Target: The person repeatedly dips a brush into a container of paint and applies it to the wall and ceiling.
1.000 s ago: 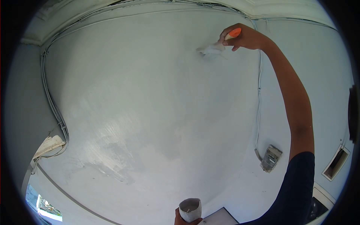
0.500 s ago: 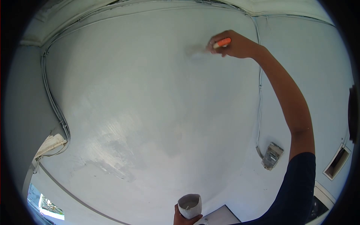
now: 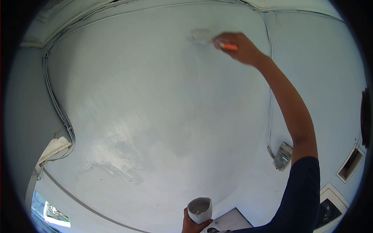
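Note:
High on the pale wall [image 3: 155, 89], my right hand [image 3: 237, 46] is closed around a paintbrush with an orange handle [image 3: 230, 47]. The brush's bristle end points left, smeared by motion against the wall beside a slightly darker patch. At the bottom centre, my left hand [image 3: 191, 225] grips a whitish, rough-rimmed cup [image 3: 201, 211] from below and the side. Greyish-white liquid and a small thin stick-like piece show inside the cup.
Cables run along the wall's top and down both sides; a grey meter-like box [image 3: 283, 156] hangs at right. A rectangular recess [image 3: 350, 165] and a framed dark opening [image 3: 328, 211] lie farther right. A pale dark-edged panel [image 3: 233, 222] stands near the cup.
My right hand has shifted a little and turned, so the orange handle now lies nearly level and the brush end sits higher. The cup has moved slightly up and right in view.

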`<control>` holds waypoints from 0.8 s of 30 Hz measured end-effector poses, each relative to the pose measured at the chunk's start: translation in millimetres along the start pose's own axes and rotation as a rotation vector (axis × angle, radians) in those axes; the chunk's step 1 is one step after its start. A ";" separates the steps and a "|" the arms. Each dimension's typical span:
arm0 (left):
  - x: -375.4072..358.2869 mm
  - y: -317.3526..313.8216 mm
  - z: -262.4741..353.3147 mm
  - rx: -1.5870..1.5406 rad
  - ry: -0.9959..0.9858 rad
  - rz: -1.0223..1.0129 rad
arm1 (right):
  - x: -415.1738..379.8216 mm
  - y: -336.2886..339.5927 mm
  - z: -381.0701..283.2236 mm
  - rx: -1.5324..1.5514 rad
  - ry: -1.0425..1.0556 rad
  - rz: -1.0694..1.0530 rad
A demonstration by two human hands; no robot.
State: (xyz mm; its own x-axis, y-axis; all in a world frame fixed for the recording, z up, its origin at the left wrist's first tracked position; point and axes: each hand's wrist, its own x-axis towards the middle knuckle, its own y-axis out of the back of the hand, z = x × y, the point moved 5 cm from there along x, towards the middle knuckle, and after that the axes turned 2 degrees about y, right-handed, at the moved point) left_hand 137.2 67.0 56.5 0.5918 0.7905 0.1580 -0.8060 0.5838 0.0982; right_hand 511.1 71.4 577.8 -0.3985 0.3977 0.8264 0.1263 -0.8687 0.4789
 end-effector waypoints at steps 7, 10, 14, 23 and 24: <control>2.3 4.7 2.8 0.136 0.030 -0.105 | -121.0 -42.3 -51.4 0.248 -0.350 -0.553; 10.3 -1.3 10.8 0.026 -0.007 -0.170 | -110.2 -44.1 -40.8 0.261 -0.350 -0.640; 10.4 -7.0 24.6 0.089 -0.056 -0.187 | -18.8 -14.5 -23.7 0.052 -0.050 -0.396; -1.6 -3.3 16.6 0.065 -0.025 -0.103 | -17.8 -12.6 -20.2 -0.292 0.149 0.134; -3.9 -2.9 14.3 0.051 -0.010 -0.093 | -33.8 -22.0 -20.8 -0.243 0.126 0.128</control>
State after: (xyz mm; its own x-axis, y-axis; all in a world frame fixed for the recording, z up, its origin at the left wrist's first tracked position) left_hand 137.1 59.6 69.6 0.6642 0.7312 0.1557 -0.7474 0.6442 0.1625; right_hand 502.8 71.0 533.2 -0.5049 0.2541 0.8249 -0.0326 -0.9606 0.2759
